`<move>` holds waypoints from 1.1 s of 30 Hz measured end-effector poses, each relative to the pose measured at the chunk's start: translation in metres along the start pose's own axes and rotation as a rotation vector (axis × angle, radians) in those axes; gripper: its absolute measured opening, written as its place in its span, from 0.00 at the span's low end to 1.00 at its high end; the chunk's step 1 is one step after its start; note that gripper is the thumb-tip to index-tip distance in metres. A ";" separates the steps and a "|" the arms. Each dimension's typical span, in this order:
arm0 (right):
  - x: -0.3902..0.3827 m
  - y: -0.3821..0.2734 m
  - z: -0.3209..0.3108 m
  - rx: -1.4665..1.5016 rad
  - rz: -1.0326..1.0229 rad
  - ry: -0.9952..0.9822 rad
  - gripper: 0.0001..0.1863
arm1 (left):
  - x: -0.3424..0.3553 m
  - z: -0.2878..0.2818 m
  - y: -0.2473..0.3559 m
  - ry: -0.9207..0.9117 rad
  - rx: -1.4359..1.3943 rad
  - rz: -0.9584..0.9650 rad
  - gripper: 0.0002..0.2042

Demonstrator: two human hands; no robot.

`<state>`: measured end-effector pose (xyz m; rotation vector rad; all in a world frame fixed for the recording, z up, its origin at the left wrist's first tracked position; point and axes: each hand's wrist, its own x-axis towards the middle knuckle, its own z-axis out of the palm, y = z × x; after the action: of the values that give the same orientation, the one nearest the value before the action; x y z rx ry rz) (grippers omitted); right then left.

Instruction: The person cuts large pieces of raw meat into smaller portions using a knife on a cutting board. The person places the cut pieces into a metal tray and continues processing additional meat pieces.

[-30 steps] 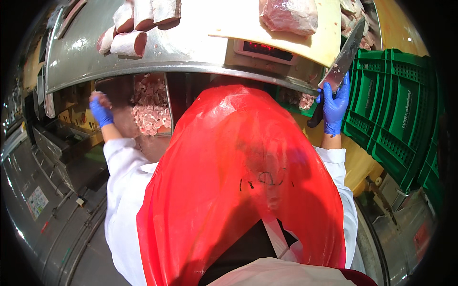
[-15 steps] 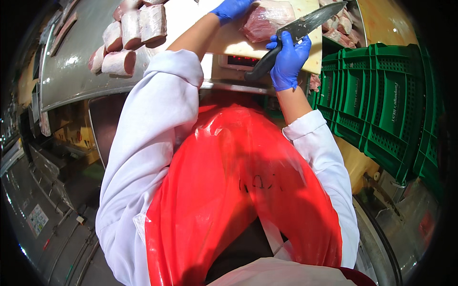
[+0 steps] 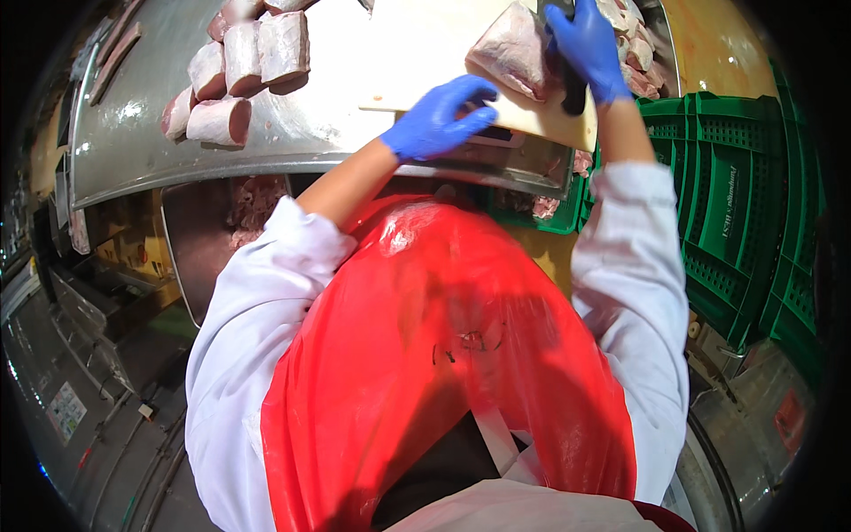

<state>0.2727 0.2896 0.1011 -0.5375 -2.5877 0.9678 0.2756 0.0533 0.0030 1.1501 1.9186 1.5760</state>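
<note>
Floor (image 3: 80,417): far left and near, grey metal, dim, with a small label.
Table (image 3: 133,142): steel, curved by the lens, spanning the far side from left to centre.
Cut pieces (image 3: 239,75): pale pink blocks of meat, far left on the table, touching one another in a loose cluster.
Tray (image 3: 191,239): metal, below the table edge, left of the apron; minced or trimmed meat inside, partly hidden.
Left sleeve (image 3: 239,355): white, rising from near left toward the table.
Left hand (image 3: 439,120): blue glove, fingers half curled and spread, gripping nothing; fingertips at the near edge of the board, just beside the meat, contact with the meat not clear.
Apron (image 3: 443,355): red, glossy, filling the near centre.
Board (image 3: 417,53): pale, lying on the table, far centre, its right corner overhanging the edge.
Meat (image 3: 514,58): large pink slab with a pale fat side, on the right part of the board, between the two hands.
Right hand (image 3: 589,44): blue glove, closed round a dark knife handle (image 3: 572,89), just right of the meat; blade out of sight.
Scraps (image 3: 634,66): small pieces, far right of the board, behind the right hand.
Right sleeve (image 3: 634,284): white, right of the apron.
Crates (image 3: 736,204): green, slotted plastic, stacked at the right.
</note>
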 end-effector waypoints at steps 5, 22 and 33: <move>-0.076 -0.001 0.055 -0.455 -0.571 0.240 0.34 | -0.026 -0.046 -0.005 0.304 -0.093 -0.065 0.13; -0.270 0.053 -0.028 -0.361 -0.080 -0.382 0.43 | 0.058 -0.016 -0.016 0.639 0.073 -0.115 0.15; -0.179 0.022 0.017 -0.091 -0.140 -0.013 0.38 | 0.059 -0.029 -0.032 0.397 0.409 -0.281 0.17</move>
<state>0.4270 0.2143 0.0442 -0.3679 -2.6505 0.8148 0.2088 0.0813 -0.0080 0.6889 2.6216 1.3688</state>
